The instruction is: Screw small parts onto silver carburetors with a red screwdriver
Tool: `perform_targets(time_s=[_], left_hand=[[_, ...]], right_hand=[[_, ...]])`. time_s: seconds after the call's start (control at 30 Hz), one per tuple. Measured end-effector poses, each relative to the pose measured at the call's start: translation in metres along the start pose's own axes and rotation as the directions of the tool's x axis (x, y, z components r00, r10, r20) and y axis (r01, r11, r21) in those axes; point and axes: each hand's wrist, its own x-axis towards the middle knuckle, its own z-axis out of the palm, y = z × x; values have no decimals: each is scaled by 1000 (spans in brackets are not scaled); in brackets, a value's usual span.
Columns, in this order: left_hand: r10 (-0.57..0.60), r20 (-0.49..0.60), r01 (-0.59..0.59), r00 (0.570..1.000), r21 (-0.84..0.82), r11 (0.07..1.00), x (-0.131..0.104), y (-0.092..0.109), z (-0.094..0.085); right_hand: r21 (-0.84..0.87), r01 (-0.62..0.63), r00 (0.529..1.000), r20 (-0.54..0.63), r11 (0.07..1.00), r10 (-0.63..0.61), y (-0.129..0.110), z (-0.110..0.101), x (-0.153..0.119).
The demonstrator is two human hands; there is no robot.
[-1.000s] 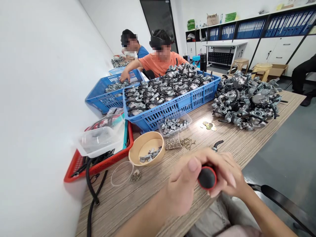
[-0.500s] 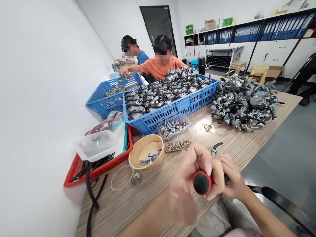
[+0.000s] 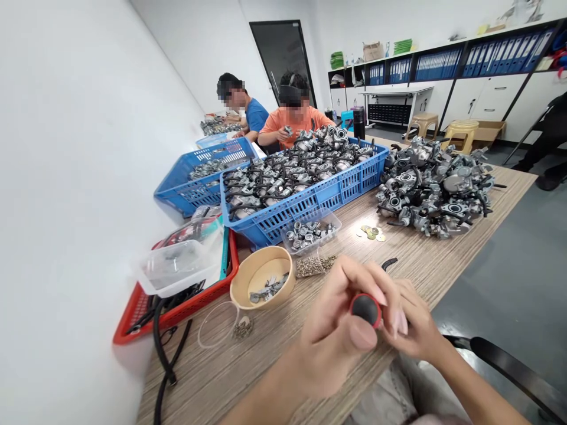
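My left hand (image 3: 330, 330) is closed around a screwdriver (image 3: 365, 310), whose red-rimmed black handle end points toward me. Its thumb lies along the edge of that end, and the shaft is hidden. Just to the right, my right hand (image 3: 411, 319) is closed on a carburetor, mostly covered by the fingers. Only its black rubber hose (image 3: 390, 264) pokes out above the knuckles. Small brass screws (image 3: 316, 265) spill from a clear container left of the hands. Beyond them lie several brass discs (image 3: 372, 232).
A heap of carburetors (image 3: 436, 183) stands on the right. A blue crate (image 3: 310, 203) of carburetors fills the back. Nearer are a clear box (image 3: 312, 233) of metal parts, a beige bowl (image 3: 261, 265) and a red basket (image 3: 177, 310). Two co-workers sit opposite.
My left thumb has moved up onto the handle's end, and the fingers have shifted around it. The co-worker in orange has drawn an arm back from the rear crate, holding a metal part.
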Motion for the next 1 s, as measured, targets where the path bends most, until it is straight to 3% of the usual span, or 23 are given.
perform_targets(time_s=[0.1,0.27,0.37,0.47,0.63,0.8,0.9,1.0], left_hand=[[-26,15,25,1000,98,995,-2,3,-1],[-92,15,93,996,-59,994,-4,3,-1],[-30,10,31,999,-59,998,-2,-1,0],[32,8,-33,999,43,999,-1,-3,0],[-60,-67,59,996,-26,998,-3,-1,-1],[55,-53,-52,997,46,998,0,-4,-2],[19,-6,-19,1000,87,996,1,-7,-1],[-22,-39,23,999,19,1000,2,-7,-3]], right_hand=[[4,-2,1000,-1,1000,2,1,1,-2],[22,-22,1000,3,999,22,1,2,-4],[21,-26,1000,10,999,26,0,2,-3],[14,-8,1000,11,1000,7,0,0,-1],[12,8,1000,20,1000,-9,-1,-2,2],[11,-3,1000,17,1000,2,-1,-1,0],[13,2,1000,9,1000,-2,0,0,-1],[13,4,1000,15,1000,-4,0,0,-1]])
